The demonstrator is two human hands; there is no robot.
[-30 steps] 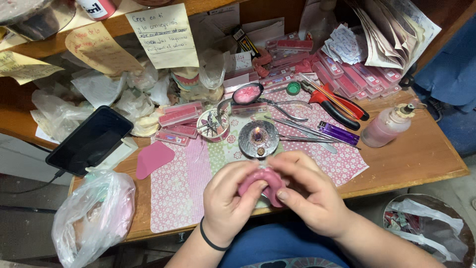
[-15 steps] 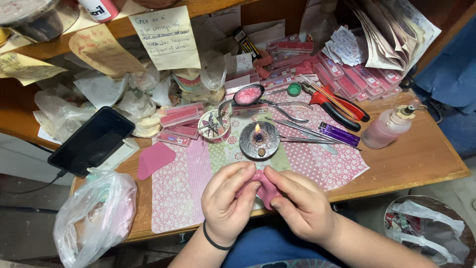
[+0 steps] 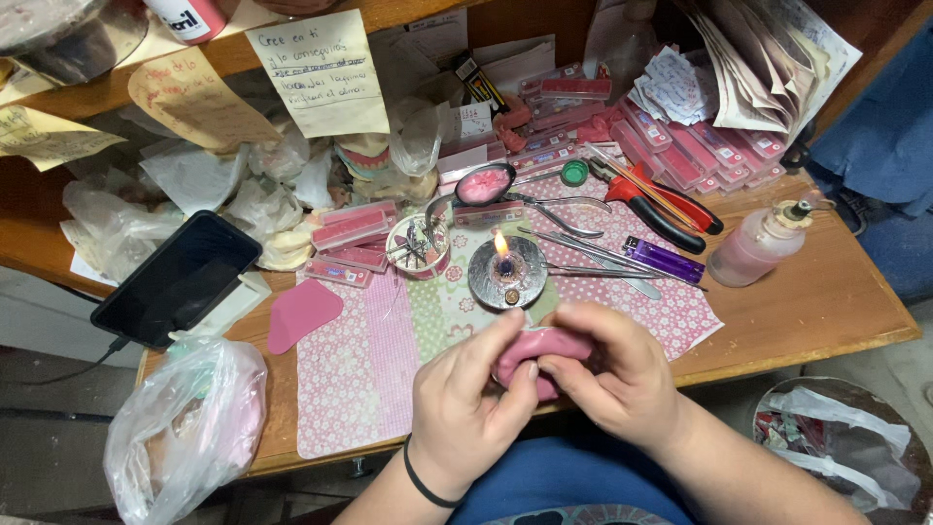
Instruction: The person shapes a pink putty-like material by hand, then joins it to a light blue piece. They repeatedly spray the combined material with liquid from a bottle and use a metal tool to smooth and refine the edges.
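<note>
Both my hands hold a soft pink wax lump [image 3: 540,352] at the near edge of the wooden bench. My left hand [image 3: 466,403], with a black band on its wrist, pinches the lump from the left, thumb on top. From the right, my right hand [image 3: 622,374] curls its fingers over it. Just beyond the hands a small burner [image 3: 505,272] with a lit flame stands on a pink patterned cloth [image 3: 360,360].
A flat pink wax sheet [image 3: 301,313] lies to the left, near a black phone [image 3: 177,280] and a plastic bag [image 3: 185,428]. Red-handled pliers [image 3: 661,204], metal tools [image 3: 593,255], a purple lighter [image 3: 664,260] and a pink bottle [image 3: 753,248] lie to the right. A spoon of pink wax [image 3: 483,185] and pink boxes sit behind.
My hands have kept kneading the pink wax, turning it between the fingers. They stayed at the bench's near edge; the view shifted slightly.
</note>
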